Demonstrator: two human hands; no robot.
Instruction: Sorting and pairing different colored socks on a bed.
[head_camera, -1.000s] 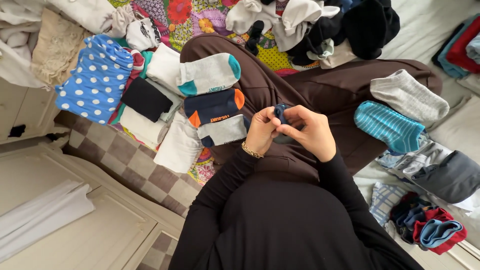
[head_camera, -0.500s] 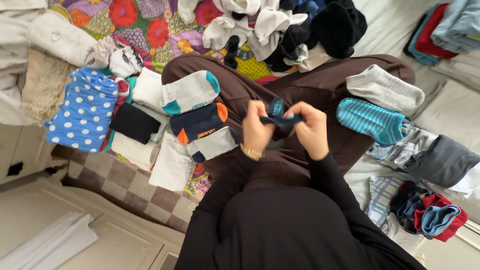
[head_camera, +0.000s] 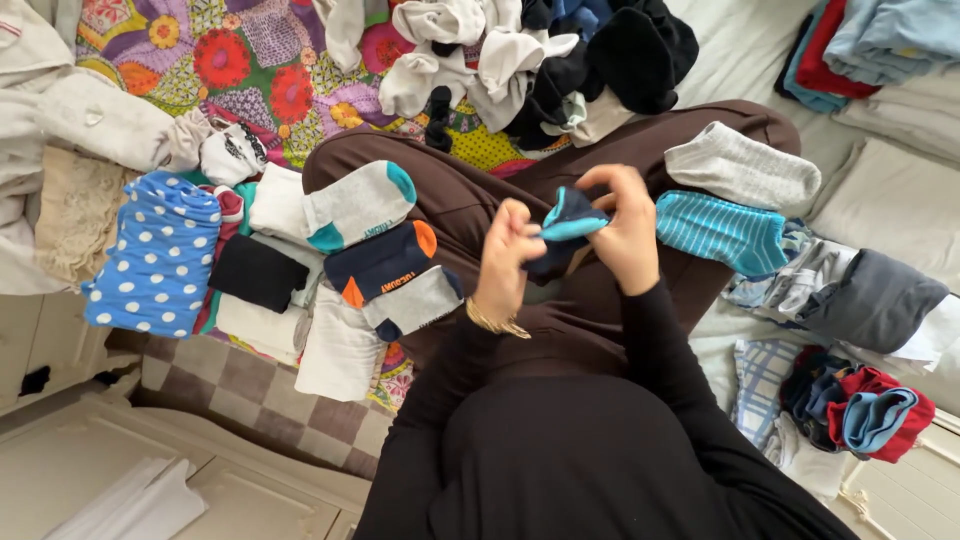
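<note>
Both hands grip 1 dark navy sock with turquoise trim (head_camera: 565, 228) above the lap. The left hand (head_camera: 507, 255) pinches its lower edge with closed fingers; the right hand (head_camera: 628, 232) pinches the upper cuff, fingers curled narrow. To handle it well, keep the fabric taut between both pinches and the edges aligned. Count: 3 socks rest on the left thigh (head_camera: 375, 250), 2 socks lie on the right thigh (head_camera: 735, 200), and 1 unsorted pile (head_camera: 530, 60) sits ahead.

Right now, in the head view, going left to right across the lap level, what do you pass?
Blue polka-dot cloth → navy-and-orange sock → left hand → dark blue and teal sock → right hand → teal striped sock → grey folded garment.
</note>
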